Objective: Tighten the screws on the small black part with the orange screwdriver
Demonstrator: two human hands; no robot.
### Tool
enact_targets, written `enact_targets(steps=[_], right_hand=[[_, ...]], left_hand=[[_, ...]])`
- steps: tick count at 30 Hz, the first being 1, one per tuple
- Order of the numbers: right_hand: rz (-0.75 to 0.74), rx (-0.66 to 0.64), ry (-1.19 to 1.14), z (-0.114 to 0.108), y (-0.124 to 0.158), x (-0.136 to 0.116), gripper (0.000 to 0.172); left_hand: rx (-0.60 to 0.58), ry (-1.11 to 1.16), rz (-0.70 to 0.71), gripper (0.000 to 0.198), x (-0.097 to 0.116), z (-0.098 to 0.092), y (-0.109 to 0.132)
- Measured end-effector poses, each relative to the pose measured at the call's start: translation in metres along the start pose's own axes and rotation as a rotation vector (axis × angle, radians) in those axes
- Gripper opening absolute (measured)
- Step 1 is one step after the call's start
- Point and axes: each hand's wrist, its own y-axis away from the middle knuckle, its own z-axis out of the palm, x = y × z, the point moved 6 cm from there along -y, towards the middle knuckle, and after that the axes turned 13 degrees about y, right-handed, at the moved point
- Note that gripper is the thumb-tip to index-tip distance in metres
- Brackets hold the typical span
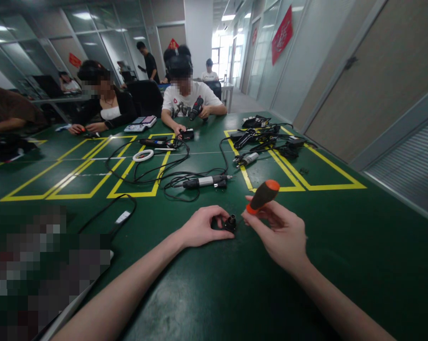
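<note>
My left hand (207,226) rests on the green table with its fingers closed round a small black part (230,222). A short round tube stands up from the top of that part; its exact kind does not show. Just to the right, my right hand (280,226) grips a screwdriver (264,195) by its black and orange handle, which tilts up and to the right. The lower end of the handle sits between thumb and fingers, and its thin shaft is hard to make out. A small gap separates the right fingertips from the black part.
Beyond my hands lies a silver-and-black corded tool (205,182) with looped cable. Dark tools and cables (267,137) crowd the back right, near a white ring (143,155). A blurred laptop-like object (75,284) is at left. Across the table, a co-worker (191,97) holds a drill.
</note>
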Motion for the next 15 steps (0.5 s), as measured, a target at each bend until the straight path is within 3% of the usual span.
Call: enact_targets(steps=[5,11,15], right_hand=[[0.076,-0.085,-0.115,0.0051,0.0013,0.0001,0.03],[0.081,-0.076,-0.153,0.0064,0.002,0.0011,0.018],[0.009,-0.029,-0.098,0.0007,0.0005,-0.0013,0.012]], left_hand=[[-0.002,-0.009,-0.007,0.037,-0.0008,-0.0003,-0.0003],[-0.039,0.045,-0.058,0.048,-0.0017,0.0014,0.0003],[-0.042,0.088,-0.129,0.039,-0.0029,0.001,0.0013]])
